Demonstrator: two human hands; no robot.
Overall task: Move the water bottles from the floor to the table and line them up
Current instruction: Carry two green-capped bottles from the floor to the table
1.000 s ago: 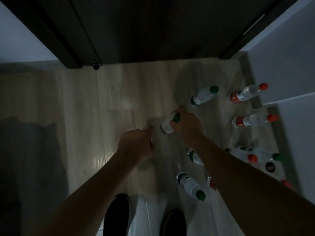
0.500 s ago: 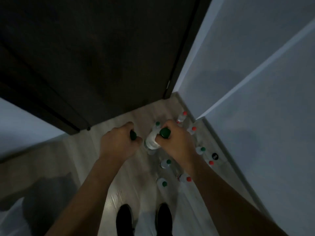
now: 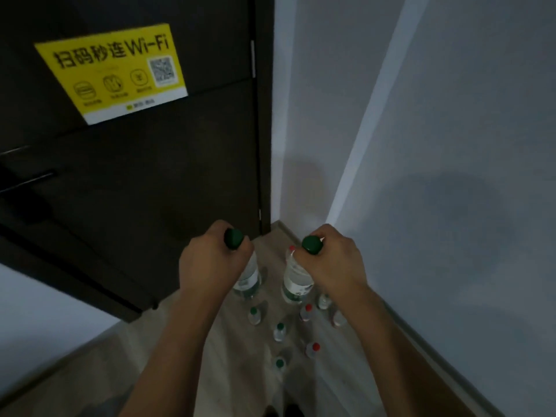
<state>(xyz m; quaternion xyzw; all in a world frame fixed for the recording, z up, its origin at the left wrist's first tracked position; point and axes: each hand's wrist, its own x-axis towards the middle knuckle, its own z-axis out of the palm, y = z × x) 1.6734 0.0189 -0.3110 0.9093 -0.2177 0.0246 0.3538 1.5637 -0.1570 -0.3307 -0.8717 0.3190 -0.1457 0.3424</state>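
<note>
Bottles of clear plastic with round green caps hang upright above the floor, one in each fist: the left hand (image 3: 207,266) has its fingers clamped around one bottle (image 3: 248,273), the right hand (image 3: 329,263) around another (image 3: 293,279). More small capped bottles (image 3: 279,331) stand on the pale wood-grain floor (image 3: 240,371) below, beside a dark door (image 3: 135,176).

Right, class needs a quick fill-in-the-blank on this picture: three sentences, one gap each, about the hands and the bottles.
1. Each hand grips a bottle whose cap is ____: the left hand holds the left bottle, the right hand the right bottle.
2. The bottles on the floor have green or ____ caps.
3. The yellow sign is stuck on the dark ____.

Missing words: green; red; door
</note>
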